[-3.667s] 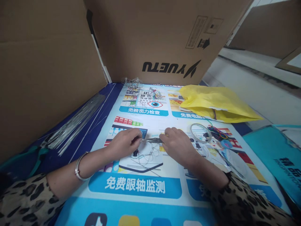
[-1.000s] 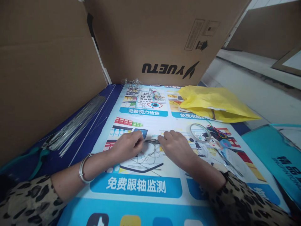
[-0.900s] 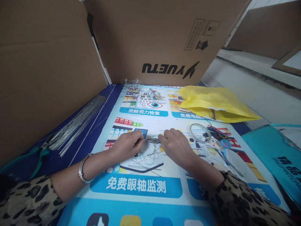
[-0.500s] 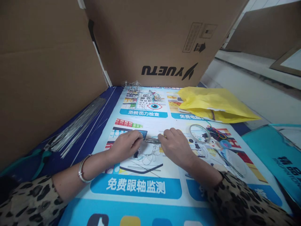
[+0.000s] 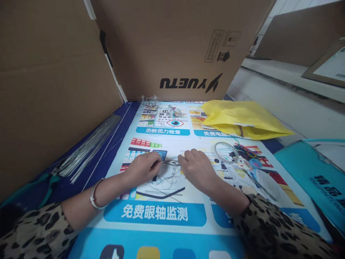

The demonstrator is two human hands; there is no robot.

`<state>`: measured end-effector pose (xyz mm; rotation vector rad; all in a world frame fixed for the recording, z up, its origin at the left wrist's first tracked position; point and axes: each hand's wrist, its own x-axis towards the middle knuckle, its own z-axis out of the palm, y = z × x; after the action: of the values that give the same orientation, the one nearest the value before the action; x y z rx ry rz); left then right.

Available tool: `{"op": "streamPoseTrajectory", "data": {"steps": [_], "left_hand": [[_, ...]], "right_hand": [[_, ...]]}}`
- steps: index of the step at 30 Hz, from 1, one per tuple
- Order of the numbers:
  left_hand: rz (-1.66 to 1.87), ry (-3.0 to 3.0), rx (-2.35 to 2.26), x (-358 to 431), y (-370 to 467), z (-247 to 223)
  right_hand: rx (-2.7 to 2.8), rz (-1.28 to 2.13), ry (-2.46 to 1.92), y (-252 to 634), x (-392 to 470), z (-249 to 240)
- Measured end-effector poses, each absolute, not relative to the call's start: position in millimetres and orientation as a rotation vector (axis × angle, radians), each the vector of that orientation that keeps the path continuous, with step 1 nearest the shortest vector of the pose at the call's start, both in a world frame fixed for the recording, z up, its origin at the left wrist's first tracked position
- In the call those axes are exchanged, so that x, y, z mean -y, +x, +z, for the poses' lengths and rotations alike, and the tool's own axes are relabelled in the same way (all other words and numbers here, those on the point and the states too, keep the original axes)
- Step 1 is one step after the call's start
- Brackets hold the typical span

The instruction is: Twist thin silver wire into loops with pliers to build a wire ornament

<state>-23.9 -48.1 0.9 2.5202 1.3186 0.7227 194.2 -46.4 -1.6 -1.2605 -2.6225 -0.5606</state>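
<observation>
My left hand (image 5: pixel 144 167) is closed, its thumb and fingers pinching one end of a thin bundle of twisted silver wire (image 5: pixel 170 162). The bundle's other end runs into my right hand (image 5: pixel 198 169), whose fingers are curled around it. That wire spans the short gap between the hands, just above the printed sheet. Below it hangs or lies a loose, loopy piece of fine wire (image 5: pixel 170 178); whether it joins the bundle I cannot tell. Several straight wire pieces (image 5: pixel 169 192) lie closer to me. The fingertips of my right hand are largely hidden.
A bundle of straight wires (image 5: pixel 91 147) and teal-handled pliers (image 5: pixel 51 183) lie left. Tangled wire pieces (image 5: pixel 151 101) sit by the cardboard wall (image 5: pixel 175 46). To the right are a round clear dish (image 5: pixel 226 152), coloured cords (image 5: pixel 246 150), a yellow bag (image 5: pixel 242 115) and a teal bag (image 5: pixel 318 172).
The view has shifted slightly. Both hands stay closed at the wire, with the right hand's fingers slightly changed in position and more of the bundle's loop showing beside them.
</observation>
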Motion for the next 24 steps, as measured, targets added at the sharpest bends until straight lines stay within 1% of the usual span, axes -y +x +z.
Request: {"op": "streamPoseTrajectory", "data": {"steps": [10,24], "left_hand": [[0.69,2.437,-1.336,47.3,-19.4,6.5],[0.631,2.42,-1.354,41.3,-24.8,2.9]], "right_hand": [[2.682,-0.505,-1.328,186.2,50.7,7.1],[2.641,-0.491,-1.302,191.2,46.2,2.4]]}}
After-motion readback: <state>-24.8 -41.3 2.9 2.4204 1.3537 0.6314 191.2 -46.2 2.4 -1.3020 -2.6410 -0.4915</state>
